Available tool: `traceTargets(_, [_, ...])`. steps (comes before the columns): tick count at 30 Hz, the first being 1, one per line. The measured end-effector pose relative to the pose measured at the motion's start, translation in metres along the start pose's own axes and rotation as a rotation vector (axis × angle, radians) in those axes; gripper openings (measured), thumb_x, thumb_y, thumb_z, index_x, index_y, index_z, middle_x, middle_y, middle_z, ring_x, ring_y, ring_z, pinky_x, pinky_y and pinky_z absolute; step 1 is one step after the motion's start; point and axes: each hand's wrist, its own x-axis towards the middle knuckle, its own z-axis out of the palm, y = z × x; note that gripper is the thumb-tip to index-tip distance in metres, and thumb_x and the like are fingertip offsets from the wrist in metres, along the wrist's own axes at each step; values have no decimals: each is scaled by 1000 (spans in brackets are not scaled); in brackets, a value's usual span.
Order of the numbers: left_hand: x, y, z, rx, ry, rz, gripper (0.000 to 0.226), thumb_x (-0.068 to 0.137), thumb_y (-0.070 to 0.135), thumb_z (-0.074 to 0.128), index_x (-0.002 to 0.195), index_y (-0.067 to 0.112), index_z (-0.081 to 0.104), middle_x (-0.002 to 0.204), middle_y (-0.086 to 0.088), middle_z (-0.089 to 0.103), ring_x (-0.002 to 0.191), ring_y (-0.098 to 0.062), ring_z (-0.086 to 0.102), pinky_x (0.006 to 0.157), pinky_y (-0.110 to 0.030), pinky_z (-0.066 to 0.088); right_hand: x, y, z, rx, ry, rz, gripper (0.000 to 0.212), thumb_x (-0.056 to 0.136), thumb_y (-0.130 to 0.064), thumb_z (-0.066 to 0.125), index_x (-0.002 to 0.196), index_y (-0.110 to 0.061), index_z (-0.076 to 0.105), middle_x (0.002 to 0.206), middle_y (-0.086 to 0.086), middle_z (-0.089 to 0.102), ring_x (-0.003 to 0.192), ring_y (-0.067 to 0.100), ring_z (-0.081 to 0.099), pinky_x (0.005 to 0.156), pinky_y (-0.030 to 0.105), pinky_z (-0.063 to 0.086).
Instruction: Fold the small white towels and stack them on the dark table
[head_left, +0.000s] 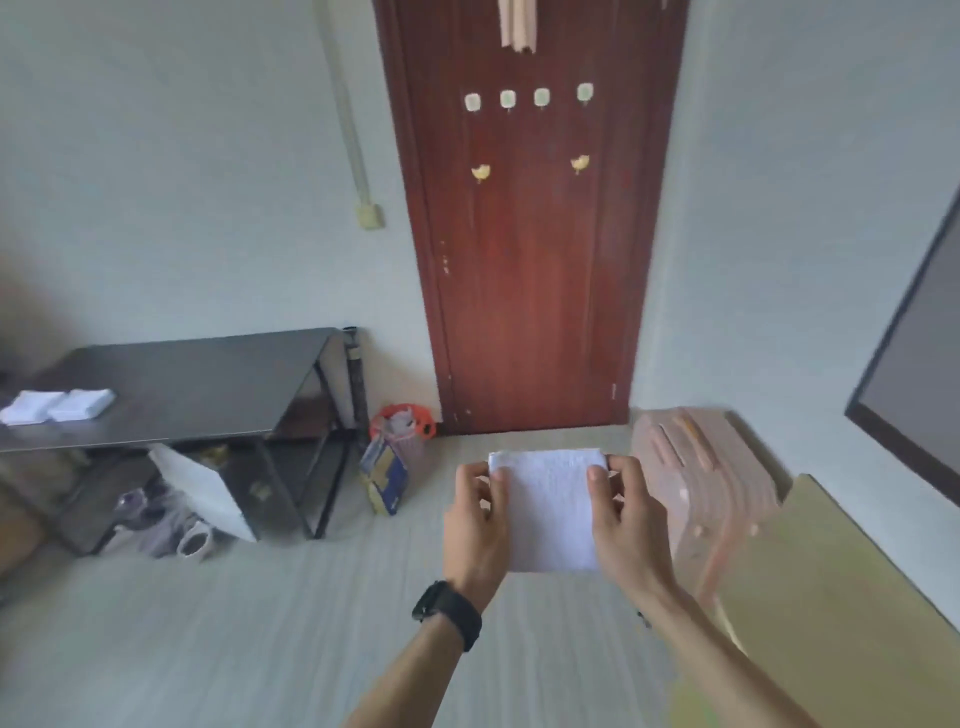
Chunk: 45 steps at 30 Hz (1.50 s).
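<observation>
Though folded, flat white towel (548, 512).

Left hand (475, 522), right hand (629, 522), apparently pinching.

You are working in soft, even light; nothing throws a hard shadow, and the pale walls (182, 156) look flat and faintly blue. Motion blur streaks the floor (260, 649) and smears the pink suitcase (701, 467) on your right. The wide lens bows the door (535, 286) and slants the dark surface (197, 384), whose top carries a dull sheen. Beneath it, things sink into murk. The white towel (550, 509) you hold is nearly blown out, its weave barely showing.
</observation>
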Motion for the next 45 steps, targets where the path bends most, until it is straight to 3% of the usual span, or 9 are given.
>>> traceTargets(6, [71,-53,-221,25,306,-38,23,98,48,48,92,27,52,59,15,49,52,-2,43,51,-19,38,-10,-113,217,133,-245,-172,13,101,-29,51,88,-27,52,65,5,56,47,14,44,47,21,33])
traceTargets(9, [92,-75,-317,58,430,-36,20,99,46,48,90,29,52,61,5,51,52,-3,41,49,-19,37,-23,-158,314,174,-344,-225,12,101,-27,52,89,-25,54,62,6,55,51,16,46,49,22,35])
traceTargets(12, [111,-101,-394,77,544,-60,18,99,45,49,89,30,52,67,-5,58,53,-6,46,52,-24,41,-33,-192,401,177,-425,-262,12,100,-31,52,89,-28,54,57,-5,51,51,11,49,51,23,37])
traceTargets(17, [151,-148,-493,44,691,-136,20,98,47,50,90,29,54,67,4,60,55,-5,51,54,-25,42,-42,-235,523,196,-577,-283,13,100,-34,51,88,-30,52,62,-1,59,58,12,56,51,19,38])
traceTargets(24, [254,-198,-613,125,817,-182,20,98,44,53,90,26,56,73,2,65,61,-11,56,53,-20,42,-10,-284,699,252,-690,-279,11,100,-31,53,92,-25,54,65,2,62,63,12,57,56,18,39])
traceTargets(27, [303,-214,-659,135,866,-200,19,98,43,53,91,26,57,76,2,65,61,-5,54,53,-16,41,11,-309,770,268,-731,-286,11,100,-33,51,93,-26,53,62,1,60,57,15,56,57,28,42])
traceTargets(30, [350,-232,-704,162,906,-213,18,98,44,53,90,28,57,79,2,66,68,-12,57,59,-25,45,28,-327,837,284,-762,-298,11,100,-35,51,92,-28,52,61,-2,58,54,15,54,58,37,44])
traceTargets(37, [446,-299,-813,178,949,-273,21,97,49,53,87,30,57,68,7,60,55,-3,51,51,-19,39,48,-360,996,305,-820,-287,15,100,-31,52,85,-33,49,65,-8,58,51,13,49,51,23,36])
traceTargets(45, [572,-388,-953,169,849,-283,22,97,47,53,89,27,57,64,8,57,56,-2,48,54,-17,38,63,-397,1184,282,-783,-213,12,100,-30,52,89,-27,53,66,1,60,63,15,54,59,25,41])
